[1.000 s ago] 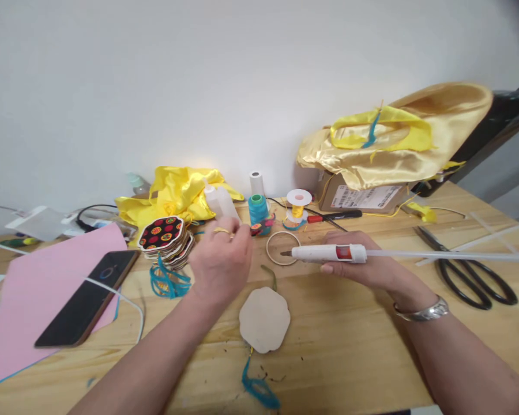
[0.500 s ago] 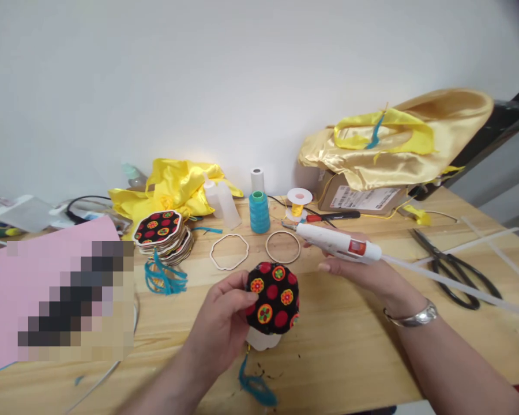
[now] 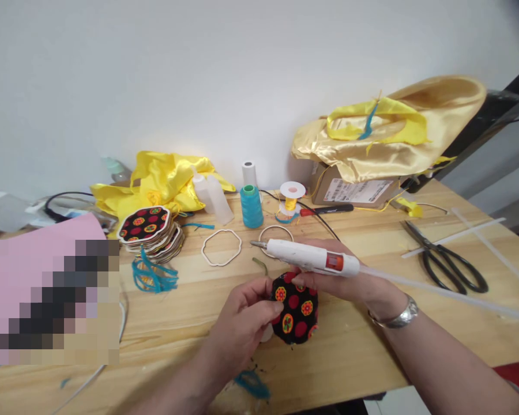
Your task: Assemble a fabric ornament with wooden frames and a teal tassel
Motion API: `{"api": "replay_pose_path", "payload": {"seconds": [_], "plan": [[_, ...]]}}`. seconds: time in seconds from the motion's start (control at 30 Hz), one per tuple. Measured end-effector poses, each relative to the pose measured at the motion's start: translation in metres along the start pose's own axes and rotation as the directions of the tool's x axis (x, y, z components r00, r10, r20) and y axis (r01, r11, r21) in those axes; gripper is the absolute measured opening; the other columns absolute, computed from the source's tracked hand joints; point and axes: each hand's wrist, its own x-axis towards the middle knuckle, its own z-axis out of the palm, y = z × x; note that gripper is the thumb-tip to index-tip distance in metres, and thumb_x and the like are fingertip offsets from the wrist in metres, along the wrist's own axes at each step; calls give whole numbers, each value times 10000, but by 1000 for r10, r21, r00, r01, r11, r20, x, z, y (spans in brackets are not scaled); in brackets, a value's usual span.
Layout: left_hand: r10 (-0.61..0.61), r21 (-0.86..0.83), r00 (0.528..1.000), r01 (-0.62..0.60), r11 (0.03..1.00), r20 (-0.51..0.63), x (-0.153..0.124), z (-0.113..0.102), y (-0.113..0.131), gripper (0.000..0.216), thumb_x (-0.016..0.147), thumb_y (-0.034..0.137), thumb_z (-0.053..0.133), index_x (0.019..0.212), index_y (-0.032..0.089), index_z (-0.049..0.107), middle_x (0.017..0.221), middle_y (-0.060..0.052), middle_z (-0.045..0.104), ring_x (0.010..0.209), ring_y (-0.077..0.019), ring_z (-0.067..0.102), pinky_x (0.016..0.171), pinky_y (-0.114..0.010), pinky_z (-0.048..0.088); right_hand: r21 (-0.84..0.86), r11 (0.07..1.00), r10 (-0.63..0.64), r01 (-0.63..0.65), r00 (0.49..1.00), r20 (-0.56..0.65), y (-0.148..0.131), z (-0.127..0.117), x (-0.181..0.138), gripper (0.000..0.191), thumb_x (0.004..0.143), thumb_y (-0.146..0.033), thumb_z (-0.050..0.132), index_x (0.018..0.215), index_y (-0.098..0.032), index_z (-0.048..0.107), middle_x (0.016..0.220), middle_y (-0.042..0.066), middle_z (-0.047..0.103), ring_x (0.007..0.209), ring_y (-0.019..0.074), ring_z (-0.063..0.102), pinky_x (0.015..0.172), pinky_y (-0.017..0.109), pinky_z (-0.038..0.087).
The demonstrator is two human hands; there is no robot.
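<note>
In the head view, a fabric-covered disc [image 3: 296, 311] is pinched at its left edge by the fingers of the left hand [image 3: 242, 317], just above the counter [image 3: 350, 357]. A glue gun [image 3: 309, 259] is gripped in the closed right hand [image 3: 358, 285], nozzle pointing left, above the disc. No glue is seen on the disc yet. A stack of covered discs [image 3: 149, 230] at the left appears finished.

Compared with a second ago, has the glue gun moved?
Yes. The glue gun in the right hand shifted left: its nozzle now pokes past the wooden ring's left edge.
</note>
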Motion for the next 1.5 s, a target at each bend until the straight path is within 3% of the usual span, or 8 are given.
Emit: {"api": "replay_pose_path", "payload": {"seconds": [0.17, 0.37, 0.63, 0.93, 1.07, 1.17, 1.3, 1.5], "plan": [[23, 67, 1000, -22, 998, -19, 4, 1, -3, 238, 676, 270, 747, 867, 151, 671, 798, -57, 712, 736, -191, 662, 708, -322, 515, 24, 999, -20, 21, 1000, -5, 2, 2, 0, 167, 755, -315, 683, 887, -229, 629, 799, 13, 666, 689, 168, 608, 610, 293, 504], [19, 218, 999, -13, 976, -27, 3, -2, -6, 238, 756, 331, 671, 888, 140, 724, 729, -67, 732, 637, -190, 669, 604, -296, 536, -3, 1000, -8, 8, 1000, -27, -1, 1, 1, 150, 776, -309, 660, 898, -228, 628, 749, -2, 636, 665, 156, 585, 642, 305, 505], [12, 170, 998, 0, 985, -69, -5, -13, 0, 261, 759, 327, 677, 955, 160, 726, 758, -79, 746, 661, -218, 695, 614, -337, 562, 30, 995, 101, -96, 930, -352, 7, -21, 1, 193, 747, -356, 686, 794, -199, 582, 780, 7, 608, 752, 161, 578, 686, 300, 491], [72, 242, 987, -36, 970, -143, -7, -11, 2, 185, 735, 279, 704, 861, 147, 734, 710, -46, 741, 647, -172, 685, 580, -233, 547, -70, 994, -91, 87, 995, -49, -7, -5, 3, 174, 751, -328, 700, 861, -201, 654, 909, 35, 644, 824, 184, 591, 747, 320, 477], [219, 40, 920, -218, 975, -325, -17, -22, 29, 175, 752, 242, 683, 906, 158, 696, 719, -28, 728, 591, -134, 666, 575, -222, 554, -112, 985, -134, 130, 990, -34, -7, -16, 1, 201, 744, -368, 695, 803, -188, 629, 897, 43, 623, 843, 201, 570, 746, 333, 465], [376, 25, 857, -393, 919, -352, -19, -37, 50, 77, 792, 220, 628, 775, 149, 651, 421, 57, 520, 293, -33, 393, 312, -110, 342, -136, 984, -109, 117, 992, 64, -7, -22, -1, 244, 746, -386, 686, 682, -189, 557, 753, 13, 569, 703, 159, 524, 627, 288, 435], [367, -68, 872, -408, 910, -323, -8, -55, 53, 201, 842, 190, 518, 648, 152, 553, 369, 66, 391, 281, -33, 295, 285, -113, 230, -170, 979, -80, 110, 981, 177, -7, -18, 1, 338, 760, -464, 652, 630, -191, 502, 658, -7, 503, 607, 133, 449, 545, 267, 360], [288, -141, 897, -350, 926, -334, 4, -66, 42, 206, 857, 153, 480, 669, 139, 566, 440, 41, 462, 313, -34, 347, 312, -121, 257, -261, 954, -74, 144, 963, 259, -2, -1, 5, 417, 793, -536, 586, 602, -181, 481, 620, -14, 446, 583, 124, 390, 540, 266, 302]]}}
